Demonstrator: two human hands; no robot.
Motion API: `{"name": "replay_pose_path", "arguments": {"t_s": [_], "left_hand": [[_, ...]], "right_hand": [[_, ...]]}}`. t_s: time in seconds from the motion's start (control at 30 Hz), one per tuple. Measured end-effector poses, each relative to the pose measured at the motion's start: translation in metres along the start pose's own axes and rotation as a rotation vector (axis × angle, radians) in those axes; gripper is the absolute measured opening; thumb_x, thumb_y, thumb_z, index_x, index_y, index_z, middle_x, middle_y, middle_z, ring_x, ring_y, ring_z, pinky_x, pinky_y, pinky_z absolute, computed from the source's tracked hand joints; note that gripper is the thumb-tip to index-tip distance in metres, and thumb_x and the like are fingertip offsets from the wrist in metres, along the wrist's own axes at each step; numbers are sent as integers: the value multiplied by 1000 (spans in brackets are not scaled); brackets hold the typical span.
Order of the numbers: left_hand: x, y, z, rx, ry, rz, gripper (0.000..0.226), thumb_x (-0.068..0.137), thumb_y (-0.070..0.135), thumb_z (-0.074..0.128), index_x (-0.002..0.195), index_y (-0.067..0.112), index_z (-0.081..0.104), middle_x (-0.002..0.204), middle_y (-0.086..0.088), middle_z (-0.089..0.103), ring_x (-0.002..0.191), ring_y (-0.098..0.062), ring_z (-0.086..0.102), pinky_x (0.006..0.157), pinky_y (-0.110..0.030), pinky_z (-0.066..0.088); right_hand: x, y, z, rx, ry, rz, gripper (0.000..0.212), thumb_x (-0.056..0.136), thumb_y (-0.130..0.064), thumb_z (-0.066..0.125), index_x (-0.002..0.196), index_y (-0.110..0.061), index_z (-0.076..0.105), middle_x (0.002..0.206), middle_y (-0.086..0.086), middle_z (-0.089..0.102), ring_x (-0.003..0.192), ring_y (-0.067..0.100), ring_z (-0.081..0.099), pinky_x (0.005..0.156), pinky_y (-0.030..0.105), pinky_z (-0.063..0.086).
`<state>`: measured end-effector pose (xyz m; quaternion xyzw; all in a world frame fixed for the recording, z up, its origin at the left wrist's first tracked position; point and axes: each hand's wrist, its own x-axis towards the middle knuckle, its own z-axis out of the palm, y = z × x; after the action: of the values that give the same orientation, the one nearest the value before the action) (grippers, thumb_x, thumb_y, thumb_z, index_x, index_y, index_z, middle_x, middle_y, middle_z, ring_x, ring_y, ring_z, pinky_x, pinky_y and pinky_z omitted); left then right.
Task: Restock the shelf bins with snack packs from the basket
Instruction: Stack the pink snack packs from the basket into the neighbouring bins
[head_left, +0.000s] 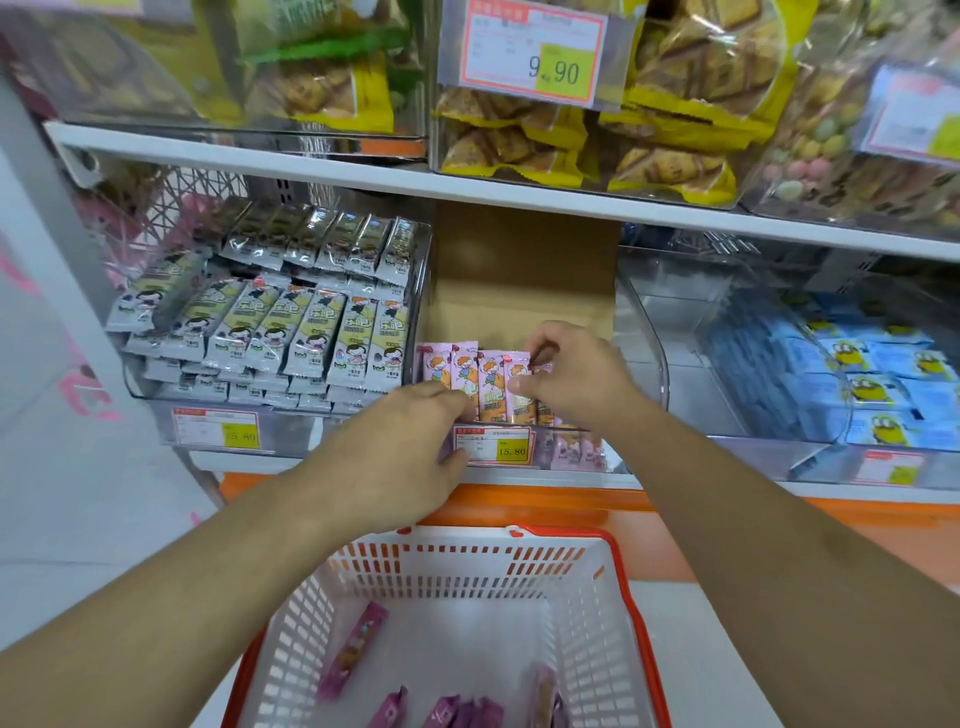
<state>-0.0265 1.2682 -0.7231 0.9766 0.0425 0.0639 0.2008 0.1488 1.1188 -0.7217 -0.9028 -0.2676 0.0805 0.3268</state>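
While both hands steady row, pink snack packs (485, 382) upright.

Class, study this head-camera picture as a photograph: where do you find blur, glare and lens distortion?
In the head view, the upper-left bin and the far left edge are smeared with blur, while the pink packs between the left hand and right hand are fairly sharp; glare streaks the clear bin at right; the wide lens bends the white shelf edge and stretches both forearms.
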Motion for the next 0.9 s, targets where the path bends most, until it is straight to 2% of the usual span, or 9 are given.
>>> {"name": "replay_pose_path", "arguments": {"t_s": [0.2,0.33,0.4,0.57,0.67,0.73,0.83,0.87,0.9], "left_hand": [[-2,3,3,14,14,4,43,96,30,62,138,27,58,129,9,60,122,-13,55,105,-31,47],[-7,8,1,-21,31,16,47,97,29,61,143,30,55,139,12,56,129,-11,51,110,-31,44],[-10,13,1,-34,55,40,44,97,28,62,141,31,56,138,15,55,128,-8,51,110,-30,44],[-14,32,6,-97,76,117,30,97,27,60,127,33,63,124,18,59,116,-3,55,101,-24,46],[-15,40,26,-136,-3,159,23,96,27,61,118,31,65,111,19,60,102,-1,58,91,-22,49],[-14,45,48,-158,-68,141,22,95,27,63,116,31,65,104,19,61,93,-1,61,83,-21,51],[-18,48,90,-203,-183,81,19,93,23,64,111,28,68,101,16,67,88,-3,65,80,-20,51],[-20,47,106,-200,-231,68,18,92,21,64,108,27,68,100,13,68,86,-4,65,80,-21,52],[-23,46,121,-190,-284,60,17,91,22,62,107,26,68,100,11,69,86,-6,66,81,-23,52]], "right_hand": [[-4,-2,1,-113,15,8,37,87,-35,85,119,-24,69,87,-14,56,82,8,60,61,18,34],[-5,0,-5,-46,16,31,56,88,-38,83,137,-25,60,108,-9,52,99,16,59,83,31,52],[-10,0,-11,-6,37,33,51,90,-41,80,135,-28,60,107,-10,51,92,16,58,86,37,57],[-53,-1,-37,111,146,-97,9,97,-24,70,105,-26,67,87,-5,62,71,8,60,63,23,50],[-94,14,-43,126,154,-163,11,95,-16,67,88,-25,68,73,-5,65,66,8,59,60,17,47],[-118,39,-35,78,85,-125,13,95,-19,66,83,-25,66,70,-5,66,67,11,61,63,24,49],[-139,93,-7,-84,-28,-31,8,94,-24,64,86,-26,64,70,-10,64,69,9,60,68,31,51],[-144,115,6,-111,-66,-1,1,94,-26,65,94,-28,65,78,-14,65,75,6,60,74,31,51],[-149,133,18,-141,-105,47,15,94,-29,66,109,-28,65,95,-16,65,88,6,61,84,31,51]]}}
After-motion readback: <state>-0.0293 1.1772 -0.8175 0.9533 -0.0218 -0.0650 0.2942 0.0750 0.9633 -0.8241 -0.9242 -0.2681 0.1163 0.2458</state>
